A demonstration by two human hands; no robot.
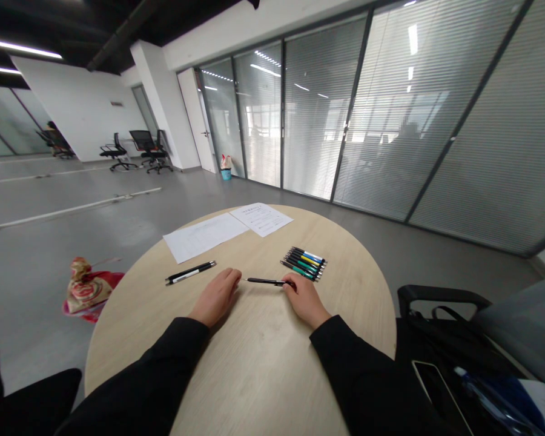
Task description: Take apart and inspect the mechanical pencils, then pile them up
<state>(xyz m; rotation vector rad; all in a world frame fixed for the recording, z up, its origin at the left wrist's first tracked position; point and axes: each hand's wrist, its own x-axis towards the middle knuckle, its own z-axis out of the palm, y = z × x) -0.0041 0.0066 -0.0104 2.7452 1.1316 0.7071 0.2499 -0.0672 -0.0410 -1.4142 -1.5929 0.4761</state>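
Observation:
My right hand (300, 295) grips the rear end of a slim black pen (264, 280) between thumb and fingers. The pen lies nearly level above the table, its thin tip pointing left. My left hand (218, 292) is at that tip, its fingers pressed together; whether something small is pinched there is too fine to make out. Just beyond my right hand, several pens (305, 263) with black, green, yellow, blue and white parts lie side by side. To the left of my left hand are two pens (191, 273), one black and one black and white.
On the far side of the round wooden table (263, 375) lie two sheets of paper, one blank-looking (204, 236) and one printed (261, 219). A red and gold bag (91, 287) is on the floor at left. At right, a chair (440, 295) bears a phone (440, 396).

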